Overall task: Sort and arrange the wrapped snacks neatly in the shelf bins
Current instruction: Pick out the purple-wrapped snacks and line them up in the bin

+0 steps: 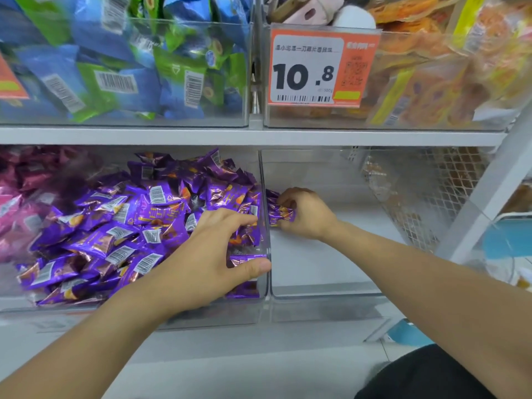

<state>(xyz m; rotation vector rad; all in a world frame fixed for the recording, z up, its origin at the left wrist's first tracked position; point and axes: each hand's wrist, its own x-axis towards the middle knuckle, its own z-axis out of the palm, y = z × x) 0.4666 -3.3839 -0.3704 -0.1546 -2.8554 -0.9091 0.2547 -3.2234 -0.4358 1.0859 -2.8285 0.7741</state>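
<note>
A clear bin [260, 308] on the lower shelf is heaped with purple wrapped snacks [121, 226]. My left hand [213, 254] reaches into its right end, fingers curled round purple packets by the bin wall, thumb on the rim. To its right stands another clear bin [325, 292] with a bare white floor. My right hand [305, 217] is inside that bin, against its left wall, gripping a small bunch of purple snacks [280, 214].
Pink wrapped snacks [17, 203] fill the far left of the lower shelf. Upper shelf bins hold blue and green packets [121, 67] and orange packets [431, 82], with a price tag [319, 67] reading 10.8. A wire mesh panel [431, 197] and white post [486, 191] bound the right side.
</note>
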